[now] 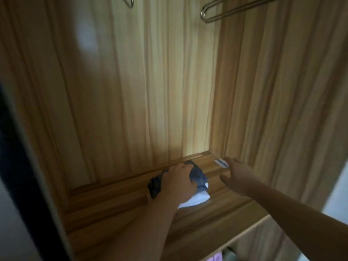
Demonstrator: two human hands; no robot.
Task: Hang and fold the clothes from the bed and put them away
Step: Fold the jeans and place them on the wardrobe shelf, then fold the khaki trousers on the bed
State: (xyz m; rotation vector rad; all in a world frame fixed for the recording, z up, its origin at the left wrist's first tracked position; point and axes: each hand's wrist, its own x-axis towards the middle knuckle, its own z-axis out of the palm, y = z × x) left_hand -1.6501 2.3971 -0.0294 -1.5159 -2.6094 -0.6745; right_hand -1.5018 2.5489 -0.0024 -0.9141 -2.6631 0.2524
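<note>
I am looking into a wooden wardrobe. A small bundle of dark blue cloth [197,175] with a white part [195,199] lies on the wooden shelf [116,210]. My left hand [178,182] lies on top of the bundle with the fingers curled over it. My right hand [237,175] hovers just right of the bundle, fingers spread and holding nothing.
A small white and blue label or card [221,162] lies on the shelf near the back right corner. Two metal hangers [216,14] hang at the top. Below the shelf edge, pink and pale items [271,258] show in a lower compartment. A dark door edge [15,166] stands at left.
</note>
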